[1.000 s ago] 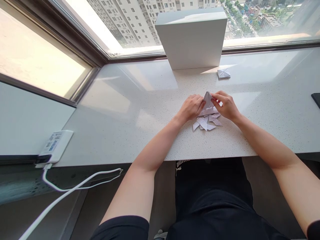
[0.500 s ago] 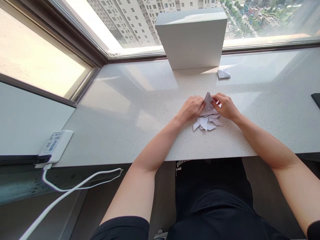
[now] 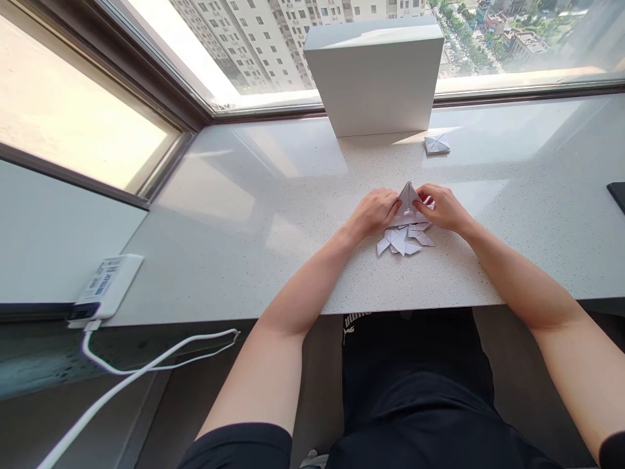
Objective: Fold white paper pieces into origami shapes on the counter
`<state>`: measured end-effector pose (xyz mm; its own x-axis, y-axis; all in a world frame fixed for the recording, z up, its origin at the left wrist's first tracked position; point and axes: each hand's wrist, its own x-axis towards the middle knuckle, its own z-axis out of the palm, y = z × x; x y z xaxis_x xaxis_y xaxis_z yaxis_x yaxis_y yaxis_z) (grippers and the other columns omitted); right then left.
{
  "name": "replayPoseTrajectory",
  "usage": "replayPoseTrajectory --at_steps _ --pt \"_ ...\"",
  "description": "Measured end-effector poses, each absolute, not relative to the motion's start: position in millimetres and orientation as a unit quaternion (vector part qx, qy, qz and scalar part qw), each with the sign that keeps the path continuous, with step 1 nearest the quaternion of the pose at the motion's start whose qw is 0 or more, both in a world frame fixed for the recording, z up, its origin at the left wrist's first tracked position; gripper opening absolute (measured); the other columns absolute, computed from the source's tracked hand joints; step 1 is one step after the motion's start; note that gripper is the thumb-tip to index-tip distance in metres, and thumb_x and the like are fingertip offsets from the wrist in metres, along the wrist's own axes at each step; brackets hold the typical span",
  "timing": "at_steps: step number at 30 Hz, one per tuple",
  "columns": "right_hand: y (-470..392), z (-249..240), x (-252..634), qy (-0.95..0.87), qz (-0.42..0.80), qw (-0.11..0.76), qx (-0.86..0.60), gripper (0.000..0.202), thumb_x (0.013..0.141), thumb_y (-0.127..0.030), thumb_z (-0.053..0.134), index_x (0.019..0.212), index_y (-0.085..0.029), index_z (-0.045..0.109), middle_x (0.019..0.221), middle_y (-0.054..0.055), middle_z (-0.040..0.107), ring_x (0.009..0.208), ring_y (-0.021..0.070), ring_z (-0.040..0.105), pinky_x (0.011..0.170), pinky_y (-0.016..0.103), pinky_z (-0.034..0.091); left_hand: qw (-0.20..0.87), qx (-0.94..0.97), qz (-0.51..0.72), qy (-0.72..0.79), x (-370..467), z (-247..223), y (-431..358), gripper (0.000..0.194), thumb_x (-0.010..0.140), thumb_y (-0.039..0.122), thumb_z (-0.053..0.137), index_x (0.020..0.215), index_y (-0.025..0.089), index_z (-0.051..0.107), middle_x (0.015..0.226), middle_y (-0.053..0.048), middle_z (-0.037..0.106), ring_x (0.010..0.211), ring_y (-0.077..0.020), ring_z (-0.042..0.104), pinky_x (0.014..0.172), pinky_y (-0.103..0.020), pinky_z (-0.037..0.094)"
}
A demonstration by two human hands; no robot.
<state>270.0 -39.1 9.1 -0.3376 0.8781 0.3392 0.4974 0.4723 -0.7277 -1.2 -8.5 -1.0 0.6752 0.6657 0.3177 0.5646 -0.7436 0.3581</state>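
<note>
Between my two hands is a sheet of white paper (image 3: 408, 203) folded to a peak that points away from me. My left hand (image 3: 377, 210) has its fingers closed on the left slope of the fold. On the right slope, my right hand (image 3: 439, 206) pinches the paper between thumb and fingers. Just below it, nearer to me, lie several small folded paper pieces (image 3: 398, 241) with pointed ends, partly covered by the sheet. A flat stack of folded paper squares (image 3: 437, 144) sits farther back, beyond my right hand.
A large white box (image 3: 381, 88) stands against the window at the back of the speckled white counter (image 3: 273, 260). At the left edge is a white power bank (image 3: 113, 286) with a white cable (image 3: 122, 384) hanging from it. A dark flat object (image 3: 618, 194) lies at the far right.
The folded paper and my right hand have shifted very slightly to the right. My left hand keeps its hold, and the other paper pieces lie as before.
</note>
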Motion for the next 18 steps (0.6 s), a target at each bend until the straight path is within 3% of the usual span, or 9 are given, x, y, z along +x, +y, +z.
replayPoseTrajectory --at_steps 5,8,14,18 --pt "-41 13 274 -0.79 0.2 0.409 -0.41 0.028 0.111 -0.045 0.082 0.135 -0.03 0.084 0.12 0.01 0.089 0.108 0.032 0.083 0.093 0.051 0.073 0.059 0.922 0.196 0.329 -3 6 -8 0.04 0.13 0.036 0.045 0.111 0.021 0.076 0.108 -0.016 0.082 0.104 -0.0321 0.073 0.1 -0.047 0.055" --pt "-44 20 273 -0.8 0.143 0.451 -0.369 0.033 0.114 -0.039 0.08 0.146 -0.034 0.079 0.125 0.008 0.088 0.109 0.0299 0.085 0.095 0.05 0.074 0.028 0.929 0.183 0.32 -4 10 -9 0.041 0.13 0.033 0.044 0.116 0.019 0.08 0.108 -0.018 0.082 0.103 -0.0329 0.072 0.098 -0.048 0.055" --pt "-46 30 273 -0.817 0.1 0.472 -0.316 0.01 0.116 -0.024 0.074 0.118 -0.032 0.08 0.11 0.004 0.085 0.093 0.0247 0.082 0.08 0.042 0.071 -0.007 0.932 0.185 0.311 -3 15 -11 0.038 0.128 0.03 0.047 0.119 0.017 0.082 0.107 -0.018 0.082 0.104 -0.0335 0.072 0.098 -0.049 0.055" --pt "-48 34 274 -0.808 0.128 0.479 -0.317 0.005 0.111 -0.027 0.079 0.11 -0.031 0.077 0.103 0.002 0.083 0.085 0.0225 0.078 0.079 0.041 0.07 -0.002 0.928 0.206 0.311 -4 15 -12 0.039 0.128 0.035 0.047 0.111 0.019 0.079 0.104 -0.017 0.079 0.102 -0.0331 0.07 0.097 -0.05 0.055"
